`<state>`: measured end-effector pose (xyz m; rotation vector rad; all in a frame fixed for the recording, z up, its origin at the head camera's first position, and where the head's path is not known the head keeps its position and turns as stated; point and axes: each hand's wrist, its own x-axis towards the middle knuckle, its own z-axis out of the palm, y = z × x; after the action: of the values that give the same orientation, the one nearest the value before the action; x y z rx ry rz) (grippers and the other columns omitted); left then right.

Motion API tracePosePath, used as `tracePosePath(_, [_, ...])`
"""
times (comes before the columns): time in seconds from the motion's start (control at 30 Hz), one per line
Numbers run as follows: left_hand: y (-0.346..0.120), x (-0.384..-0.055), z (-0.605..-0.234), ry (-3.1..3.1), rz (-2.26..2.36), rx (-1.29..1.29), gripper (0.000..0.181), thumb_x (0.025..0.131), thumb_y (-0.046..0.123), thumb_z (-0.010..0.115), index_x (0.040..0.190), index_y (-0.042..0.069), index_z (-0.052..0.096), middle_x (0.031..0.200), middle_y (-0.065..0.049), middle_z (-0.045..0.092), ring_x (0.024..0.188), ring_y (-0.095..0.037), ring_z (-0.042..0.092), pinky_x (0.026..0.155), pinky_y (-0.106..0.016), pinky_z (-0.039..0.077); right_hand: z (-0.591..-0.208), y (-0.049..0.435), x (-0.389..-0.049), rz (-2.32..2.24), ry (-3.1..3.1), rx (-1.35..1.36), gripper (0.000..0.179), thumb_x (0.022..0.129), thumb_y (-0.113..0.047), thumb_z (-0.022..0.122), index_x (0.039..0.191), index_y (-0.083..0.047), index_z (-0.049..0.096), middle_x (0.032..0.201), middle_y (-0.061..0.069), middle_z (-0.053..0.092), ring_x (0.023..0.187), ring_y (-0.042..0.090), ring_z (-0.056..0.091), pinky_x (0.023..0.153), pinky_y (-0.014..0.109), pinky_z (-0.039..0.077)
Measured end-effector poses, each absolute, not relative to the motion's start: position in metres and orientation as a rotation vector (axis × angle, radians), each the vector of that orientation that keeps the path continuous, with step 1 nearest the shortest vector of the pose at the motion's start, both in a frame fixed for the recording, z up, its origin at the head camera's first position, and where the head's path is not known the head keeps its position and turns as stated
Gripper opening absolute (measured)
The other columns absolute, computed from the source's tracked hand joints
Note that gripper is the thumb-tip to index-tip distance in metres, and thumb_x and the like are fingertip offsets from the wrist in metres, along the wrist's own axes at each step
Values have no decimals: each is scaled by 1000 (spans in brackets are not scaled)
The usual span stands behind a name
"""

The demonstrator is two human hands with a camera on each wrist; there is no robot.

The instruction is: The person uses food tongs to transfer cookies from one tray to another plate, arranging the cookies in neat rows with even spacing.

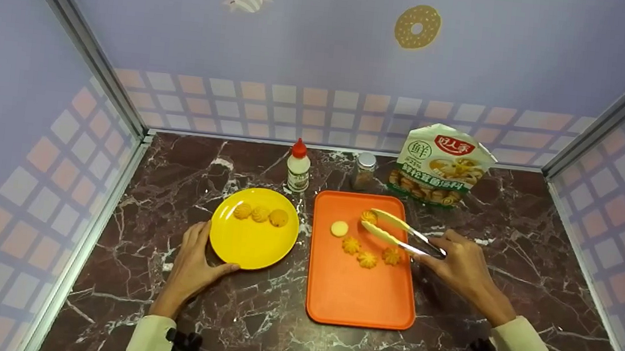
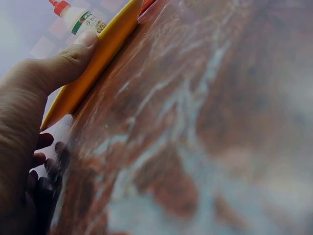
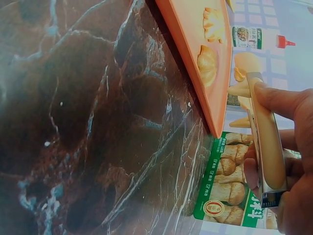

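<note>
My left hand (image 1: 194, 257) grips the rim of a yellow plate (image 1: 253, 250), thumb at the near edge and fingers along the left side. Three cookies (image 1: 260, 214) lie in a row on the plate. In my right hand (image 1: 461, 265) I hold tongs (image 1: 407, 231) with pale yellow tips. Between those tips is a swirled cookie (image 1: 368, 217), over the upper part of an orange tray (image 1: 357, 303); whether it touches the tray I cannot tell. Several flower-shaped cookies (image 1: 367, 260) and a pale round cookie (image 1: 339, 228) lie on the tray.
Behind the plate and tray stand a white squeeze bottle (image 1: 298, 171) with a red cap and a shaker jar (image 1: 364, 172). A green and white food bag (image 1: 442, 165) is at the back right. Patterned walls enclose the marbled table (image 1: 251, 336) at the back and sides.
</note>
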<state>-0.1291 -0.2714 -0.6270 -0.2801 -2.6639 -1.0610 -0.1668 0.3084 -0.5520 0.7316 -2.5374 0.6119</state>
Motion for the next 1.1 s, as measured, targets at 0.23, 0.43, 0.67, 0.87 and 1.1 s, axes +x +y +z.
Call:
tracePosePath(0.23, [-271,-129,-628,-2650,-1069,-287,120,75,41,103,164,-8,39,160,-32,41,151,-50,34,121,-70,32,-552,308,-167,623,-2529,736,41,73,-18,105,104,1,87,76,7,57,58,13,44,52,34,39])
tracePosePath(0.43, [-273,-130,-630,-2653,-1049,-292,120,75,43,102,165,-7,40,160,-32,42,150,-51,34,121,-70,33,-551,305,-168,623,-2509,750,39,71,-18,106,101,-1,87,78,7,61,58,17,49,53,37,43])
tracePosePath(0.67, [-272,-131,-628,-2679,-1062,-280,123,76,48,101,168,-4,37,164,-30,41,154,-49,31,123,-70,30,-549,300,-170,638,-2511,760,38,73,-18,105,101,1,86,79,10,63,59,17,50,53,37,43])
tracePosePath(0.87, [-272,-131,-627,-2695,-1068,-275,123,77,49,100,169,-2,36,166,-28,41,155,-49,30,123,-71,29,-547,295,-173,635,-2503,768,38,75,-19,104,102,2,87,77,9,58,59,16,47,53,34,40])
tracePosePath(1.1, [-273,-131,-627,-2700,-1058,-275,122,77,48,101,168,-3,37,165,-27,42,155,-49,31,123,-70,30,-546,288,-178,659,-2456,818,37,74,-19,104,98,3,86,74,7,54,60,12,40,53,31,37])
